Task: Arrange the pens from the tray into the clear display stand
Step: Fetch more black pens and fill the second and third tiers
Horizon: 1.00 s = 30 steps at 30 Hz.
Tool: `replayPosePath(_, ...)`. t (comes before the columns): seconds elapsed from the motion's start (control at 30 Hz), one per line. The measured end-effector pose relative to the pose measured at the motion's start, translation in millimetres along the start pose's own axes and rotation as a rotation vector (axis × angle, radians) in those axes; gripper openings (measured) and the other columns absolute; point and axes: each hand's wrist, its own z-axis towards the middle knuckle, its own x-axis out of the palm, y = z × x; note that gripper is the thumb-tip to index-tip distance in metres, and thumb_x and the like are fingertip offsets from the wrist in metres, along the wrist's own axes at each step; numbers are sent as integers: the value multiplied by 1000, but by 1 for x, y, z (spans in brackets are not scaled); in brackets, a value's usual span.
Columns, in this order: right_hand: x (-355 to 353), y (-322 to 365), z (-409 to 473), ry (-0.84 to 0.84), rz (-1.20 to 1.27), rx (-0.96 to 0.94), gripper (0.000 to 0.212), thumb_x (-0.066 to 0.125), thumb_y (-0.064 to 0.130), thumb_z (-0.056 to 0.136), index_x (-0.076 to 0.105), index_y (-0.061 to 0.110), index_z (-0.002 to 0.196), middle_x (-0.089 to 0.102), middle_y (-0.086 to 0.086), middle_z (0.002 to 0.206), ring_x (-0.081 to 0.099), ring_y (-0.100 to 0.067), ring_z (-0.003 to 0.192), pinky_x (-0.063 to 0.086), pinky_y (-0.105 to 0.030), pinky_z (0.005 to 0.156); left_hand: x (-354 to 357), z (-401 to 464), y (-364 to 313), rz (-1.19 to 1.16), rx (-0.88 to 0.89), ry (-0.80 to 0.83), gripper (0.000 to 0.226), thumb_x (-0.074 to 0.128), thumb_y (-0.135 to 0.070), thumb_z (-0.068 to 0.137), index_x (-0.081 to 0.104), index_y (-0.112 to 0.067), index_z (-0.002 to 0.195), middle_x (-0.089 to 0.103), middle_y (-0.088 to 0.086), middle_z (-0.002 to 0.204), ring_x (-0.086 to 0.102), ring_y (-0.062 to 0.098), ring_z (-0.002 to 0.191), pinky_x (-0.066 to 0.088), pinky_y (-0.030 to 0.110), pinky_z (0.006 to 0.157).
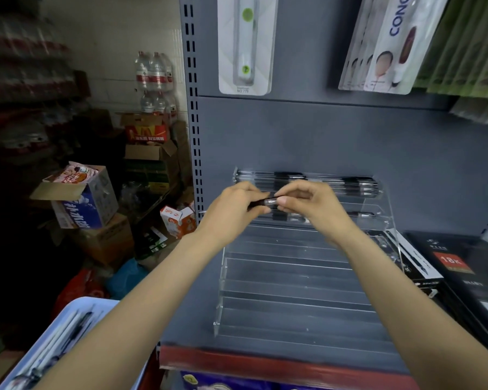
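A: Item one, fingers?
B: Fingertips (pixel 281 202) of the right hand (pixel 310 204) pinch the clear end of a pen (pixel 266 202); thumb and curled fingers of the left hand (pixel 237 208) grip its dark end. One pen, held level between both hands, in front of the upper tiers of the clear display stand (pixel 299 277).

A: Stand, condition?
B: Transparent, stepped, on a grey shelf (pixel 307 350) against a grey back panel (pixel 321 136). Top tier: a row of dark pens (pixel 358 184) lying lengthwise. Second tier: a few pens (pixel 361 214), partly hidden behind the hands. Lower tiers show only clear steps.

A: Source of stock?
B: Pale blue tray (pixel 65 327), lower left, beside the left forearm. It holds pens (pixel 76 323), white and dark; count cannot be told, blurred.

A: Adjacent goods?
B: Black boxes (pixel 459 266) to the right of the stand, one with a red label reading "18K". Above, hanging on the panel: a white carded item (pixel 245 43) and packets (pixel 389 43) with blue lettering.

A: Surroundings, left?
B: Stacked cardboard cartons (pixel 150 153), packs of water bottles (pixel 154 73) on top, a blue and white carton (pixel 82 204) tilted on other boxes, red and blue bags (pixel 102 282) on the floor. A red strip (pixel 265 364) runs along the shelf's front edge.
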Motion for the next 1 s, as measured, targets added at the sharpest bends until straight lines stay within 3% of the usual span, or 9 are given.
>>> replayPosePath(0.13, -25, -15, 0, -217, 9, 35, 15, 66, 1, 82, 68, 16, 83, 68, -6, 82, 65, -6, 71, 52, -18, 77, -2, -7, 20, 38, -157, -125, 48, 62, -26, 88, 50, -15, 134, 53, 4, 125, 48, 19, 120, 38, 30, 104)
replayPosePath(0.23, -38, -27, 0, -319, -79, 90, 15, 67, 3, 81, 67, 19, 80, 67, 0, 80, 63, -10, 77, 49, -25, 83, -1, -12, 36, 6, -377, -103, 58, 61, -24, 89, 38, -8, 140, 49, 11, 137, 45, 25, 128, 36, 33, 106)
replayPosePath(0.33, -38, -35, 2, -352, -200, 133, 10, 68, 6, 81, 69, 16, 84, 68, -1, 86, 63, -15, 85, 49, -30, 89, 2, -14, 41, -142, -424, -44, 42, 59, -20, 90, 53, -6, 130, 57, 11, 130, 52, 23, 124, 38, 32, 107)
replayPosePath(0.47, -34, -35, 8, -329, -365, 122, 9, 69, 10, 82, 70, 18, 85, 68, 0, 88, 62, -12, 85, 43, -15, 78, 0, -16, 39, -213, -437, -47, 34, 58, -18, 92, 59, -5, 123, 66, 9, 117, 60, 21, 111, 41, 28, 101)
replayPosePath(0.6, -32, -33, 11, -286, -472, 97, 11, 70, 8, 81, 73, 13, 90, 66, 2, 84, 58, -7, 77, 37, 3, 62, 2, -15, 41, -206, -447, -52, 33, 58, -19, 92, 60, -6, 122, 69, 8, 112, 57, 16, 115, 38, 28, 106)
replayPosePath(0.73, -28, -33, 14, -222, -551, 94, 13, 68, 5, 82, 73, 10, 93, 67, -1, 88, 59, -10, 82, 37, -6, 68, 5, -14, 43, -222, -453, -67, 33, 58, -19, 92, 60, -5, 122, 68, 8, 114, 56, 17, 118, 38, 33, 108)
replayPosePath(0.87, -22, -36, 19, -179, -641, 91, 13, 66, 5, 83, 74, 8, 93, 70, -5, 92, 57, -10, 81, 36, 2, 62, 4, -14, 44, -225, -463, -61, 34, 58, -19, 92, 59, -6, 123, 68, 8, 112, 55, 16, 118, 38, 31, 108)
replayPosePath(1.0, -19, -37, 25, -150, -697, 108, 14, 64, 6, 85, 74, 9, 94, 72, -7, 96, 56, -9, 81, 35, -8, 65, 3, -13, 43, -230, -477, -66, 32, 59, -19, 91, 62, -6, 120, 71, 8, 105, 59, 16, 112, 40, 33, 106)
